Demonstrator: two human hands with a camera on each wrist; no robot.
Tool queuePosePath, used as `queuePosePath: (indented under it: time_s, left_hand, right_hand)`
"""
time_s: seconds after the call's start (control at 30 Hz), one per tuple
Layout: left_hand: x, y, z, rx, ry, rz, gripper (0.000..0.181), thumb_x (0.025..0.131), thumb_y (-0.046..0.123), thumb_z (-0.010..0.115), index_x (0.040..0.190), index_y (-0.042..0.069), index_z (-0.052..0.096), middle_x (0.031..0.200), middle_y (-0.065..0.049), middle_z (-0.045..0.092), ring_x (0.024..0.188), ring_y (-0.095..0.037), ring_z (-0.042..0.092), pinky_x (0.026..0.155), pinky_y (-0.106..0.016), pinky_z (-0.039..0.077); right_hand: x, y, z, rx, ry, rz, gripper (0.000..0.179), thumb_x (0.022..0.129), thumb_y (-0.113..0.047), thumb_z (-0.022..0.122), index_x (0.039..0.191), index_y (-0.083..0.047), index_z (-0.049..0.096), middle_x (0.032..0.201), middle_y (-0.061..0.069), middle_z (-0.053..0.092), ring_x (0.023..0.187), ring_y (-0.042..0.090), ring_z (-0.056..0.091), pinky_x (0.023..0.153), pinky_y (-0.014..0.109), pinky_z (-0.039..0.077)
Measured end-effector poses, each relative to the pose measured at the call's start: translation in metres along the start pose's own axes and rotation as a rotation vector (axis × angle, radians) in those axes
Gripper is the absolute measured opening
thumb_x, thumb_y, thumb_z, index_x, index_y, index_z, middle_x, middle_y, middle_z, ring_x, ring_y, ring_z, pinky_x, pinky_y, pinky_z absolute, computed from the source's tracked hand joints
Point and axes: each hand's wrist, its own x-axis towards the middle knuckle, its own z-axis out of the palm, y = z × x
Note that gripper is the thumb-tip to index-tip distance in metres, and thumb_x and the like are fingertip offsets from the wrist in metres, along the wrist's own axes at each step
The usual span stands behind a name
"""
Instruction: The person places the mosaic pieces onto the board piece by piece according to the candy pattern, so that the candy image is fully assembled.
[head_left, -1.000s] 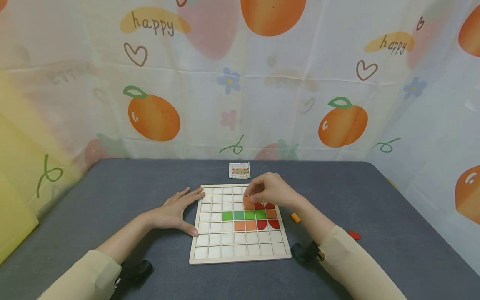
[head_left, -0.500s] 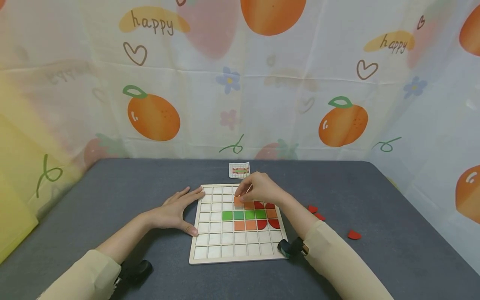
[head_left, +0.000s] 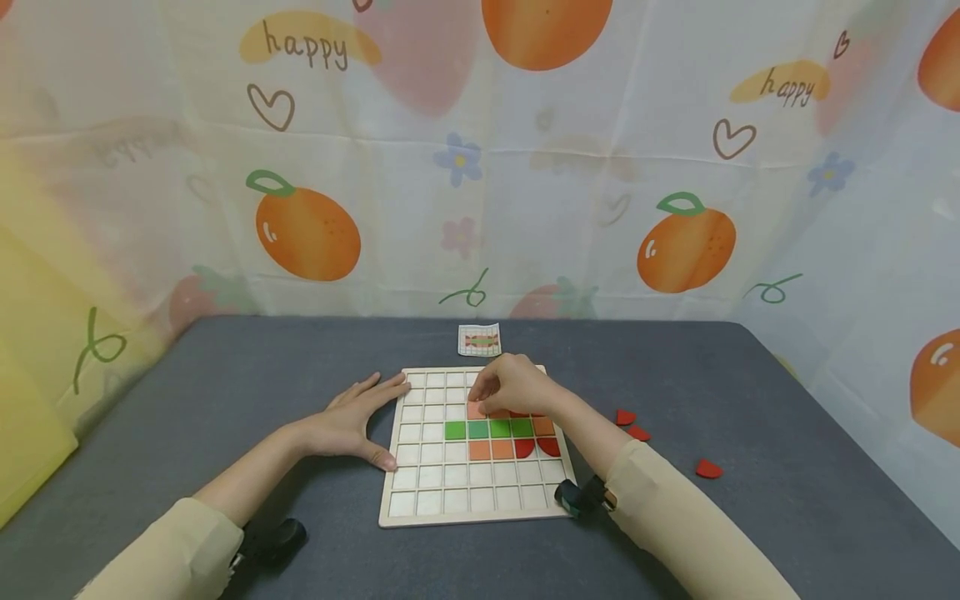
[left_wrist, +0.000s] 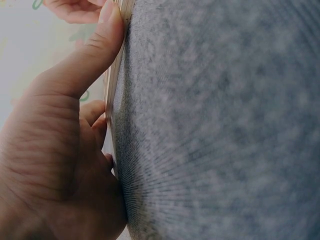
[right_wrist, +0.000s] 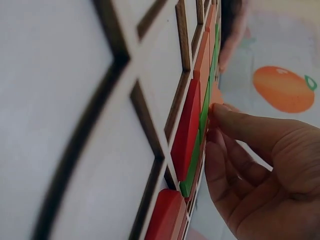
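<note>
A wooden grid board (head_left: 430,477) lies on the dark table. My left hand (head_left: 345,425) rests spread at its left edge, the thumb and fingertips on the frame. Over the board's upper middle, my right hand (head_left: 517,385) pinches an orange square tile (right_wrist: 216,94) between thumb and fingers, at a cell above the green row. Green tiles (head_left: 498,430) form that row, with an orange-brown tile (head_left: 543,427) at its right end. Below it sit orange tiles (head_left: 490,451) and rounded red tiles (head_left: 549,447). My right hand partly hides the upper row.
Three loose red pieces (head_left: 708,469) lie on the table right of the board, near my right forearm. Beyond the board's far edge is a small pattern card (head_left: 479,340). A printed curtain (head_left: 405,233) hangs behind the table.
My right hand has moved one cell left, leaving an orange tile in the previous cell, then lowered another orange tile. More red pieces show beside the forearm. My left hand stays put.
</note>
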Motion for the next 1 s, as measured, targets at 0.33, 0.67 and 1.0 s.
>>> queuePosePath:
  time_s: [0.33, 0.67, 1.0]
  left_hand:
    - [0.000, 0.000, 0.000, -0.009, -0.003, -0.005, 0.114, 0.067, 0.053, 0.086, 0.157, 0.013, 0.028, 0.168, -0.013, 0.015, 0.153, -0.049, 0.001, 0.111, -0.078, 0.006]
    - [-0.001, 0.000, 0.000, 0.000, 0.001, -0.002, 0.114, 0.067, 0.053, 0.086, 0.157, 0.013, 0.028, 0.168, -0.013, 0.015, 0.153, -0.050, 0.002, 0.110, -0.078, 0.007]
    - [-0.001, 0.002, 0.000, -0.006, 0.001, -0.010, 0.114, 0.067, 0.052, 0.086, 0.157, 0.013, 0.028, 0.168, -0.012, 0.014, 0.153, -0.049, 0.002, 0.111, -0.077, 0.007]
  right_hand:
    - [0.001, -0.001, 0.001, -0.043, -0.012, 0.000, 0.013, 0.085, -0.011, 0.077, 0.096, -0.015, 0.080, 0.088, 0.001, 0.078, 0.080, 0.009, 0.070, 0.074, 0.024, 0.055]
    - [-0.003, -0.006, -0.009, -0.020, 0.011, -0.017, 0.016, 0.087, -0.012, 0.073, 0.103, -0.011, 0.077, 0.095, 0.004, 0.076, 0.085, 0.014, 0.069, 0.073, 0.024, 0.055]
    - [-0.013, 0.008, -0.022, 0.009, 0.031, 0.027, 0.017, 0.090, -0.013, 0.071, 0.106, -0.011, 0.076, 0.095, 0.003, 0.074, 0.078, 0.012, 0.066, 0.067, 0.025, 0.054]
